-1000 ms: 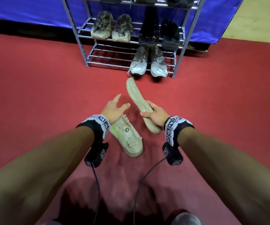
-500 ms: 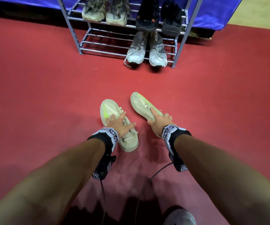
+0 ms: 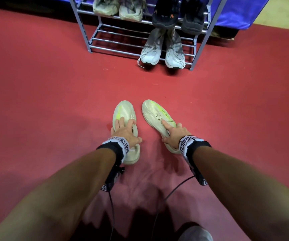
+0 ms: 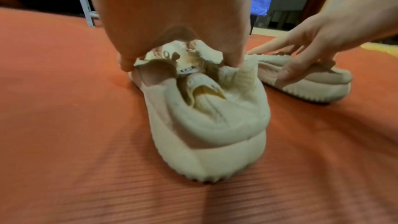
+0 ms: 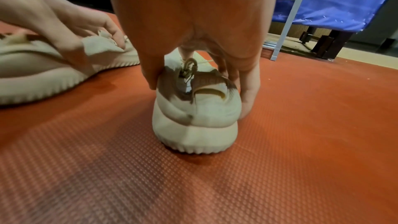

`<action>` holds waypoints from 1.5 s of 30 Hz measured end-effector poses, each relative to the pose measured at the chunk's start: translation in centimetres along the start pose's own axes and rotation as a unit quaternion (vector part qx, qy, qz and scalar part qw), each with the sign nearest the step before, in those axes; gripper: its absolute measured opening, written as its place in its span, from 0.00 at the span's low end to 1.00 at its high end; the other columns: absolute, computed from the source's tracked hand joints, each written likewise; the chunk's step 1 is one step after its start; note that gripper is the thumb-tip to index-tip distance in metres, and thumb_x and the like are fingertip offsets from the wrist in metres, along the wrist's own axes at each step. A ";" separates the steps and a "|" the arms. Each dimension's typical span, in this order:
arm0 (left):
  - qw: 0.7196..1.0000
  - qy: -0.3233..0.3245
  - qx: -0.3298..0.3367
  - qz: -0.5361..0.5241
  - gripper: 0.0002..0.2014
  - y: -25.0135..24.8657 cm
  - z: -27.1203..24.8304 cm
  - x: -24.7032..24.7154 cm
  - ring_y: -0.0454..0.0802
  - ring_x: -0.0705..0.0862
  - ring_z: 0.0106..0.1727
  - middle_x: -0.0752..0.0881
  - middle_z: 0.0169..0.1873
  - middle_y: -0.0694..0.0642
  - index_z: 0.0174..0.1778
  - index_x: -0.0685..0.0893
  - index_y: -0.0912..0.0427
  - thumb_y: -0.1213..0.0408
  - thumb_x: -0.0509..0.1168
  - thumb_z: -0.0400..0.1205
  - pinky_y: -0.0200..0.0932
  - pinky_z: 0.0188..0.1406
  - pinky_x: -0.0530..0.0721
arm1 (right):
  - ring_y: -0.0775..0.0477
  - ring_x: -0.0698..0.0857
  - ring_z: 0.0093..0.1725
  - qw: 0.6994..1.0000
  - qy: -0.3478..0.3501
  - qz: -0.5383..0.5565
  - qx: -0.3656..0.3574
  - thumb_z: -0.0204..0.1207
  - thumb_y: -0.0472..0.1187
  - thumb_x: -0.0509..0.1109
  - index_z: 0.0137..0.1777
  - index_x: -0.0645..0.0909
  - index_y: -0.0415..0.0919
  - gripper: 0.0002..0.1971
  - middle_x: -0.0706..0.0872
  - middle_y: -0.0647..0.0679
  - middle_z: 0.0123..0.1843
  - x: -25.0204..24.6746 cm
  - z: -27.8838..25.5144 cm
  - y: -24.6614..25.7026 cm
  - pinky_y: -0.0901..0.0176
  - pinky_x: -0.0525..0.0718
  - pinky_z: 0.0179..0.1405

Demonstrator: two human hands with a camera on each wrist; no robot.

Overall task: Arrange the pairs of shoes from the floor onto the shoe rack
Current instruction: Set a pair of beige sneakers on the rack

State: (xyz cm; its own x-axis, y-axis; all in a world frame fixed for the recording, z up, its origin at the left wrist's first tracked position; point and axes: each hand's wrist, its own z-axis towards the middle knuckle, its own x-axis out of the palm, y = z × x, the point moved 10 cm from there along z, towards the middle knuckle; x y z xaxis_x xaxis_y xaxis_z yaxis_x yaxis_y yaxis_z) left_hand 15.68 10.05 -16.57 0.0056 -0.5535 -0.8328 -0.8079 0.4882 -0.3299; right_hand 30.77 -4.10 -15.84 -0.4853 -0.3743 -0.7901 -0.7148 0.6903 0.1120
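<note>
Fingers (image 3: 121, 121) of my left hand (image 3: 125, 132) curl over the collar and laced throat of the left cream knit trainer with a lime streak on its toe (image 3: 123, 111); thumb on one side, fingertips pressed into the soft upper on the other, gripping it. Right hand (image 3: 175, 134) clasps the right cream knit trainer of the same pair (image 3: 155, 113) near its heel, thumb and outer fingers round the sides, forefinger laid straight along the laces.

Location: both trainers stand sole-down on the red textured rubber floor mat (image 3: 35, 101), lower centre of the head view, just beside one another, not touching.

Key relation: each trainer's long axis runs from heel under my wrist to toe pointing up the frame toward the grey tubular metal shoe rack (image 3: 108, 49) at top centre. Left trainer's toe aims at the bare left half of the lowest shelf; right trainer's axis slants a little to the upper left. Left hand judged marginally nearer that gap.

Materials: uppers ribbed stretch knit, yielding, collar crumpling under my left fingers; soles pale, serrated along the edge, firmer. Rack shelves are parallel rails, so soles must bridge them.

Already shelved: pale grey knit pair (image 3: 162, 51) on the lowest shelf's right half; black pair (image 3: 178, 16) and olive-beige pair (image 3: 117, 7) above.
</note>
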 end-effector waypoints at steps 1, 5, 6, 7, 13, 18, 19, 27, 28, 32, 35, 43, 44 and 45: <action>1.000 0.020 0.011 0.019 0.32 0.4 0.0 -0.1 0.55 0.45 0.84 0.48 0.82 0.55 0.69 0.65 0.38 0.49 0.73 0.71 0.60 0.81 0.53 | 0.30 0.76 0.68 1.000 -0.005 -0.016 -0.001 0.80 0.60 0.65 0.84 0.42 0.67 0.40 0.63 0.34 0.77 -0.1 -0.1 0.2 0.45 0.76 0.68; 0.996 0.051 0.011 0.073 0.32 2.1 -0.4 -0.5 0.61 0.36 0.84 0.38 0.84 0.55 0.73 0.63 0.32 0.51 0.70 0.76 0.72 0.79 0.48 | 0.35 0.81 0.63 0.998 -0.011 -0.068 -0.001 0.79 0.61 0.65 0.84 0.40 0.66 0.43 0.67 0.35 0.74 -0.2 -0.7 0.8 0.49 0.79 0.62; 0.996 0.053 0.004 0.077 0.33 2.4 -0.7 -0.4 0.62 0.36 0.84 0.35 0.84 0.56 0.76 0.59 0.31 0.51 0.67 0.78 0.73 0.79 0.49 | 0.35 0.82 0.62 0.997 -0.009 -0.077 -0.002 0.79 0.60 0.65 0.84 0.39 0.66 0.43 0.67 0.35 0.74 0.0 -0.9 0.9 0.49 0.79 0.60; 0.995 0.048 0.000 0.086 0.35 2.5 -1.0 -0.3 0.63 0.37 0.85 0.32 0.83 0.57 0.80 0.53 0.30 0.51 0.64 0.81 0.74 0.78 0.51 | 0.36 0.83 0.60 0.996 -0.010 -0.084 -0.002 0.79 0.59 0.64 0.84 0.38 0.65 0.43 0.67 0.35 0.73 0.1 -1.1 1.0 0.49 0.79 0.59; 0.997 0.006 -0.021 0.080 0.40 3.3 -2.4 0.0 0.66 0.41 0.85 0.27 0.82 0.60 0.83 0.35 0.35 0.44 0.57 0.85 0.74 0.76 0.60 | 0.36 0.81 0.62 0.999 -0.032 -0.040 -0.018 0.76 0.64 0.66 0.85 0.40 0.63 0.45 0.68 0.36 0.71 0.2 -1.0 3.0 0.47 0.77 0.63; 0.992 0.039 -0.015 0.120 0.54 4.3 -3.5 -0.1 0.69 0.47 0.84 0.24 0.80 0.59 0.81 0.32 0.31 0.43 0.71 0.74 0.70 0.76 0.64 | 0.37 0.71 0.68 0.999 -0.033 -0.023 -0.004 0.73 0.62 0.71 0.84 0.39 0.65 0.49 0.63 0.36 0.71 1.4 -0.4 5.1 0.45 0.76 0.61; 0.991 0.028 0.004 0.129 0.54 4.1 -3.8 -0.1 0.67 0.51 0.83 0.26 0.81 0.59 0.81 0.32 0.31 0.44 0.71 0.73 0.68 0.75 0.67 | 0.36 0.69 0.69 0.999 -0.026 -0.035 -0.002 0.72 0.60 0.73 0.84 0.38 0.65 0.51 0.60 0.36 0.71 1.8 -0.3 5.2 0.45 0.76 0.60; 0.993 -0.015 0.045 0.111 0.43 4.4 -4.3 0.4 0.64 0.69 0.69 0.29 0.81 0.64 0.82 0.38 0.30 0.46 0.63 0.81 0.57 0.66 0.76 | 0.34 0.68 0.68 0.999 -0.015 -0.042 0.005 0.79 0.56 0.67 0.84 0.36 0.65 0.45 0.58 0.32 0.72 2.2 0.0 5.1 0.41 0.73 0.67; 0.992 -0.027 0.052 0.107 0.41 4.0 -4.3 0.1 0.63 0.70 0.66 0.31 0.82 0.65 0.82 0.40 0.31 0.48 0.61 0.81 0.57 0.64 0.76 | 0.33 0.67 0.69 1.000 -0.010 -0.027 -0.002 0.79 0.56 0.66 0.84 0.37 0.65 0.44 0.59 0.33 0.72 2.1 -0.1 5.2 0.40 0.72 0.68; 0.992 -0.061 0.059 0.094 0.36 2.8 -3.8 -2.1 0.62 0.72 0.60 0.35 0.83 0.65 0.83 0.44 0.31 0.50 0.56 0.83 0.56 0.61 0.75 | 0.32 0.68 0.71 0.999 -0.015 0.036 -0.004 0.79 0.55 0.67 0.85 0.42 0.66 0.42 0.62 0.34 0.72 0.1 -0.3 6.0 0.41 0.72 0.70; 0.992 -0.081 0.067 0.073 0.34 2.2 -3.2 -4.9 0.60 0.72 0.57 0.38 0.84 0.64 0.83 0.45 0.30 0.51 0.54 0.84 0.54 0.59 0.75 | 0.30 0.66 0.74 0.995 -0.025 0.097 0.018 0.77 0.51 0.69 0.84 0.46 0.68 0.43 0.62 0.34 0.74 -2.8 -0.2 7.5 0.40 0.68 0.76; 0.990 -0.101 0.091 -0.029 0.33 4.0 -1.8 -15.8 0.57 0.68 0.53 0.42 0.84 0.58 0.80 0.50 0.26 0.54 0.56 0.83 0.55 0.64 0.72 | 0.30 0.66 0.75 0.986 -0.058 0.153 0.034 0.75 0.52 0.73 0.84 0.45 0.68 0.46 0.62 0.33 0.75 -12.2 -2.1 14.7 0.44 0.67 0.77; 0.990 -0.100 0.089 -0.049 0.32 4.3 -1.5 -17.2 0.60 0.70 0.56 0.42 0.84 0.58 0.80 0.51 0.25 0.54 0.56 0.83 0.55 0.65 0.72 | 0.30 0.66 0.75 0.986 -0.059 0.152 0.037 0.75 0.52 0.72 0.84 0.45 0.68 0.45 0.62 0.33 0.75 -13.2 -2.2 15.7 0.44 0.67 0.78; 0.989 -0.097 0.082 -0.071 0.32 4.8 -1.2 -18.4 0.62 0.70 0.58 0.42 0.84 0.58 0.80 0.53 0.25 0.54 0.56 0.83 0.56 0.66 0.72 | 0.31 0.66 0.75 0.987 -0.060 0.147 0.039 0.75 0.52 0.72 0.84 0.45 0.68 0.45 0.61 0.33 0.75 -14.1 -2.3 16.7 0.43 0.67 0.78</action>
State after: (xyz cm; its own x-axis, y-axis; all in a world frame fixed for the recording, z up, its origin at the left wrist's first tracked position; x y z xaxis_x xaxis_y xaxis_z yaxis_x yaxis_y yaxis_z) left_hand 11.01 21.76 -2.26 0.2377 -0.4930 -0.8369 -0.6852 0.5256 -0.5043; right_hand 24.52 11.30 -1.41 -0.6000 -0.0782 -0.7961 -0.5083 0.8058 0.3040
